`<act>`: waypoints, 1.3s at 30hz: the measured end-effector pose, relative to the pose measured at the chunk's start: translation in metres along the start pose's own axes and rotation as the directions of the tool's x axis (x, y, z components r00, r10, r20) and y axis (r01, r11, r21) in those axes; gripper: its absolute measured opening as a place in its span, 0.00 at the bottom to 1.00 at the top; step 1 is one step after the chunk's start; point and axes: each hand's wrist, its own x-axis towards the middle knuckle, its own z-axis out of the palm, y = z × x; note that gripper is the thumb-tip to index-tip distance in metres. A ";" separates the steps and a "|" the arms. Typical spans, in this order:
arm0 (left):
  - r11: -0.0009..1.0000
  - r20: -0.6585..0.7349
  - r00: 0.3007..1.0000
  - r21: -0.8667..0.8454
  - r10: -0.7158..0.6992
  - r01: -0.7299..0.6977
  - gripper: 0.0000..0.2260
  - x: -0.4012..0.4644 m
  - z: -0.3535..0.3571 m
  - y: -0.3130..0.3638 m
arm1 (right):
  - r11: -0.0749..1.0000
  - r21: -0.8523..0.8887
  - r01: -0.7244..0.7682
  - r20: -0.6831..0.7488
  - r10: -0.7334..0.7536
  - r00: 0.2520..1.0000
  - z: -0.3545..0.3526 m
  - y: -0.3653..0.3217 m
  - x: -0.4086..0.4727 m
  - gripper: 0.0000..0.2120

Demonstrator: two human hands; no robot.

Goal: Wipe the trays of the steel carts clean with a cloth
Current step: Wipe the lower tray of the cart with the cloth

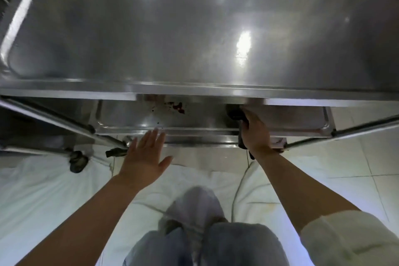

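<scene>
A steel cart fills the view. Its top tray (194,28) is shiny and bare. Below it, the lower tray (133,114) carries red stains (178,107) near its middle. My right hand (254,131) reaches over the lower tray's front rim and grips a dark cloth (234,112) that lies on that tray. My left hand (144,155) hovers flat with fingers straight, just in front of the lower tray's rim, holding nothing.
Cart legs slant out at left (64,121) and right (356,129), with a black caster (77,161) at lower left. A white sheet (54,190) covers the tiled floor (367,157). My jeans-clad legs (205,239) are below.
</scene>
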 end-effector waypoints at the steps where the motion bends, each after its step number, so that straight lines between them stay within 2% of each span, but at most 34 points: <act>1: 1.000 -0.014 1.000 -0.016 -0.023 0.022 0.34 0.010 0.011 -0.004 | 0.999 -0.012 0.042 0.009 -0.042 0.999 0.018 0.002 0.008 0.21; 3: 0.997 -0.080 0.995 -0.058 -0.059 0.054 0.35 0.032 0.029 -0.011 | 0.983 -0.088 0.158 0.082 -0.151 0.985 0.053 0.005 0.019 0.21; 6: 0.987 -0.168 0.978 -0.127 -0.123 0.102 0.40 0.070 0.049 -0.027 | 0.869 -0.339 0.361 0.183 -0.315 0.931 0.099 0.016 0.029 0.23; 9: 0.979 -0.298 0.941 -0.170 -0.163 0.116 0.40 0.110 0.068 -0.049 | 0.772 -0.412 0.484 0.152 -0.466 0.872 0.119 0.030 0.043 0.25; 11: 0.981 -0.382 0.906 -0.136 -0.183 0.141 0.41 0.131 0.078 -0.066 | 0.727 -0.448 0.520 0.130 -0.523 0.842 0.122 0.037 0.059 0.25; 15: 0.955 -0.469 0.832 -0.176 -0.295 0.240 0.52 0.150 0.092 -0.084 | 0.793 -0.476 0.380 0.030 -0.418 0.908 0.123 0.032 0.084 0.24; 19: 0.952 -0.532 0.789 -0.196 -0.306 0.237 0.54 0.154 0.100 -0.085 | 0.824 -0.464 0.326 0.004 -0.366 0.930 0.134 0.022 0.086 0.24; 22: 0.956 -0.548 0.784 -0.163 -0.293 0.244 0.50 0.153 0.100 -0.084 | 0.809 -0.444 0.385 0.064 -0.400 0.914 0.147 0.001 0.077 0.24; 25: 0.956 -0.523 0.801 -0.154 -0.292 0.249 0.47 0.154 0.101 -0.086 | 0.756 -0.395 0.522 0.211 -0.479 0.852 0.164 -0.028 0.059 0.26; 27: 0.962 -0.506 0.818 -0.137 -0.272 0.236 0.49 0.156 0.098 -0.094 | 0.722 -0.361 0.590 0.272 -0.524 0.807 0.167 -0.035 0.056 0.25; 30: 0.959 -0.524 0.804 -0.117 -0.281 0.259 0.52 0.158 0.095 -0.131 | 0.705 -0.382 0.597 0.256 -0.540 0.802 0.153 -0.018 0.066 0.22; 33: 0.938 -0.499 0.795 -0.159 -0.345 0.308 0.54 0.156 0.100 -0.165 | 0.732 -0.476 0.488 0.191 -0.456 0.869 0.141 0.009 0.071 0.22; 36: 0.946 -0.560 0.763 -0.165 -0.323 0.279 0.49 0.162 0.108 -0.171 | 0.745 -0.488 0.455 0.158 -0.437 0.885 0.149 0.006 0.068 0.23; 39: 0.939 -0.579 0.738 -0.214 -0.345 0.270 0.44 0.161 0.109 -0.168 | 0.721 -0.458 0.520 0.160 -0.509 0.846 0.174 -0.027 0.066 0.23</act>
